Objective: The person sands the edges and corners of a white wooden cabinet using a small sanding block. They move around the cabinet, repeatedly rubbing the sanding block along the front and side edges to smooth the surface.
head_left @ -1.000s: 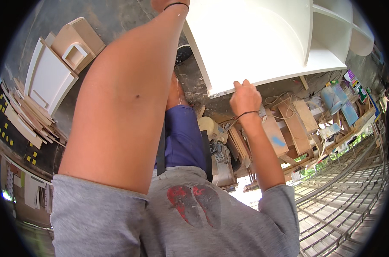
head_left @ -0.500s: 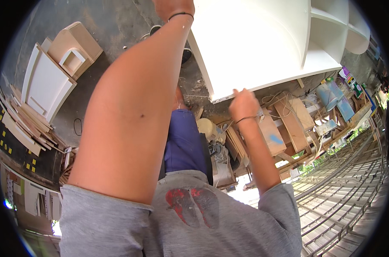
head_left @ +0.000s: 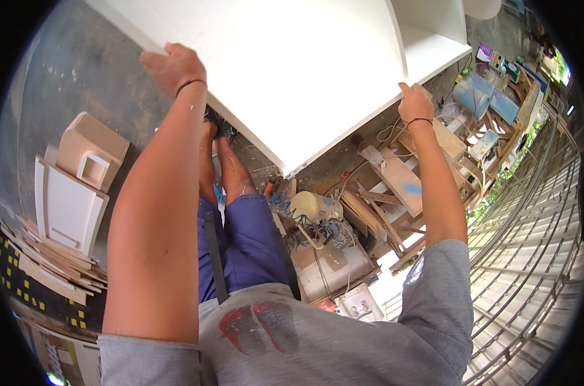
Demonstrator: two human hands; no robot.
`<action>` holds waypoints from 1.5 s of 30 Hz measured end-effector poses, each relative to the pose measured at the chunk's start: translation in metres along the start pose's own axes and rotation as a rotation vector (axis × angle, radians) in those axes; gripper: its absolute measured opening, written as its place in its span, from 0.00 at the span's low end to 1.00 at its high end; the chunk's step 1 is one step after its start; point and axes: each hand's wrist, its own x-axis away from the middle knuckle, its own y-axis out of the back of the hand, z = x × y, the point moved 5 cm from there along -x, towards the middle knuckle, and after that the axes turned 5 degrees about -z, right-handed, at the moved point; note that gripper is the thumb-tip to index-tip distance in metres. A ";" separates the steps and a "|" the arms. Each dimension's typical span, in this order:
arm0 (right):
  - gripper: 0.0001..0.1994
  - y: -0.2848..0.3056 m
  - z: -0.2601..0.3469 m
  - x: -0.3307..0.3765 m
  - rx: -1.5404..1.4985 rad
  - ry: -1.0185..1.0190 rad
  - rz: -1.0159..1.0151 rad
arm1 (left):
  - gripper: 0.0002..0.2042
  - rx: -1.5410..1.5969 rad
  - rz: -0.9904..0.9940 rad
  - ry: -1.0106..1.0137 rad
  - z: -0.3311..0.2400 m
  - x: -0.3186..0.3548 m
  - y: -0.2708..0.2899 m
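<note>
Left hand [head_left: 173,67] clamps the white cabinet's [head_left: 292,71] near edge — right hand [head_left: 415,103] grips its far corner (compressor [head_left: 317,215] sits below the cabinet).

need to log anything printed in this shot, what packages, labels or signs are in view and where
Black panel with yellow squares: far left, under the stacked white boards, flat, dark.
Printed sheet: bottom left corner, pale with coloured patches.
Colourful flat package: upper right, beyond the white cabinet, purple and green.
Shirt print: the person's grey shirt, red and dark.

Grey concrete floor [head_left: 67,83], cluttered wooden workbench [head_left: 395,180], sunlit
</note>
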 end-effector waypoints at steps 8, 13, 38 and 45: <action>0.13 0.011 0.171 0.109 -0.243 0.264 0.313 | 0.22 -0.075 0.028 0.017 -0.002 0.000 0.007; 0.13 0.024 0.168 0.094 -0.355 0.135 0.202 | 0.22 -0.084 0.049 0.060 -0.006 0.001 0.009; 0.17 0.000 0.027 0.004 -0.198 -0.014 0.134 | 0.20 -0.182 -0.049 0.029 -0.012 0.004 0.010; 0.10 0.023 0.205 0.129 -0.450 0.432 0.368 | 0.20 -0.205 -0.081 -0.018 -0.007 0.005 0.011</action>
